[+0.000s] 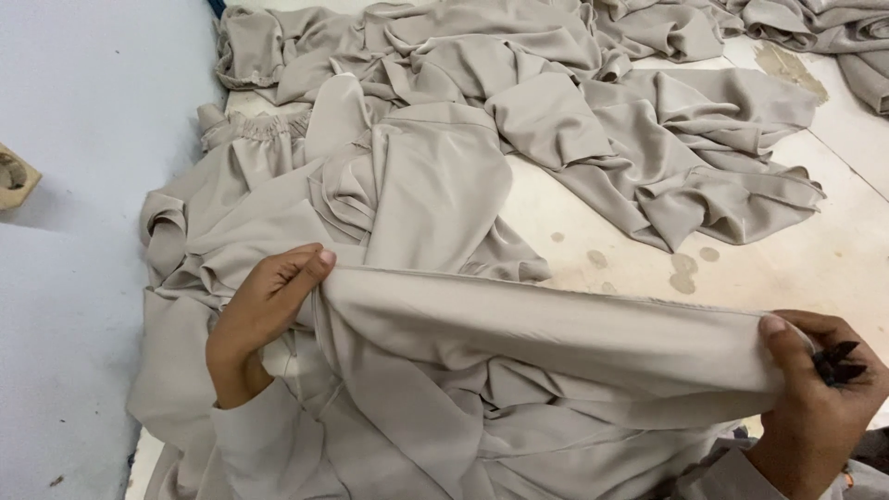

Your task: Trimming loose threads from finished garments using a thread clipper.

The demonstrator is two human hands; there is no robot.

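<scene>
A beige fabric piece (546, 324) is stretched taut between my two hands across the lower part of the view. My left hand (264, 310) pinches its left end, thumb on top. At the lower right, my right hand (815, 398) grips the other end, and a small dark tool (838, 363) sticks out between its fingers. Below the stretched edge the cloth hangs in folds over more beige fabric.
A crumpled heap of beige garments (482, 120) covers the cream floor (630, 250), which has several stains. More beige cloth (833, 37) lies at the top right. A pale blue wall (83, 185) with a beige fitting (14, 176) runs along the left.
</scene>
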